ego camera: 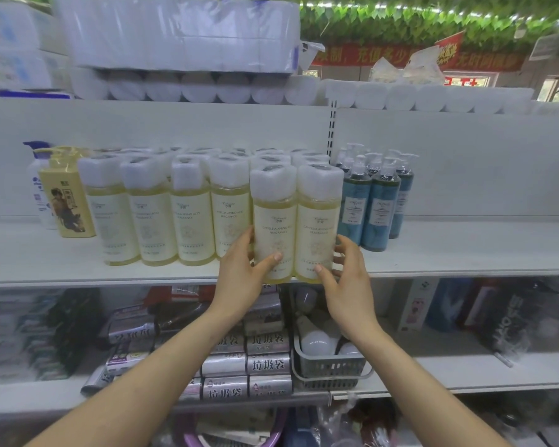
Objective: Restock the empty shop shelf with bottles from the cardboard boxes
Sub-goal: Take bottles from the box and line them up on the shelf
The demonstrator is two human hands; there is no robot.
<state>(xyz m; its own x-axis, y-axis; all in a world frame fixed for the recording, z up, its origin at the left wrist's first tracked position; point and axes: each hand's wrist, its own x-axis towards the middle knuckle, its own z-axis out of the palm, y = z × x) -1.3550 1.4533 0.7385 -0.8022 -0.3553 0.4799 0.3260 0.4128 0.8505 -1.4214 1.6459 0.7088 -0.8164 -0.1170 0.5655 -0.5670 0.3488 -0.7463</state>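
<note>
**Item:** left bottle (273, 217) and right bottle (318, 221), pale yellow, standing side by side at the front lip of the shelf (465, 253), at 6 o'clock of the stocked block.

**Hands:** left hand (239, 272) is gripping the left bottle, thumb lying across its label. Right hand (346, 279) is gripping the right bottle likewise.

**Risk:**
- Both bases are sitting at the very edge, so releasing early is risking a tip-off.
- A crooked push is risking a knock to the blue pump bottles (380, 214) at 3 o'clock.

**Count:**
- Four front-row bottles (168, 214) are matching at 9 o'clock, with more behind that are uncountable.
- Three blue ones are showing in front.
- One yellow pump bottle (67, 201).
- One white pump bottle (36, 188).
</note>
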